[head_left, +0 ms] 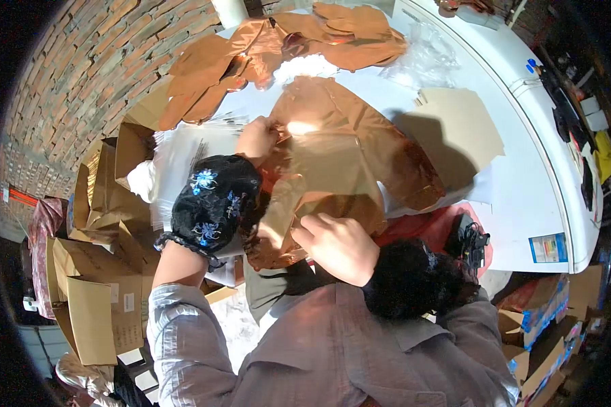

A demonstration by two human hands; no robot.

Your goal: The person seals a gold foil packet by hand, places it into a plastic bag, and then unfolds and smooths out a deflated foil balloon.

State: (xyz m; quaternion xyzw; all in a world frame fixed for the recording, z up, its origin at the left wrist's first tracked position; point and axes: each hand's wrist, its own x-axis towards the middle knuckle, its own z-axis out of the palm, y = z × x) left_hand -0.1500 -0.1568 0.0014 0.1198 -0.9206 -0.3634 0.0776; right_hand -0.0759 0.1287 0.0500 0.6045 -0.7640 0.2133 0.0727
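A brick wall [81,88] flanks the white table [523,210]; the copper foil [332,163] spreads from its middle towards its near edge. Your left hand [256,141] and right hand [337,249] each seem to pinch the foil; uneven pulling could crease or tear it.

Loose grey woven shirt [299,353] with a stitched front seam, long creased grey sleeves, puffy black fabric oversleeve [216,180] on the left forearm with blue embroidered flowers [207,234] and a gathered ruffled edge, dark black oversleeve [407,278] on the right, bare left hand [256,140], bare right hand [339,247]
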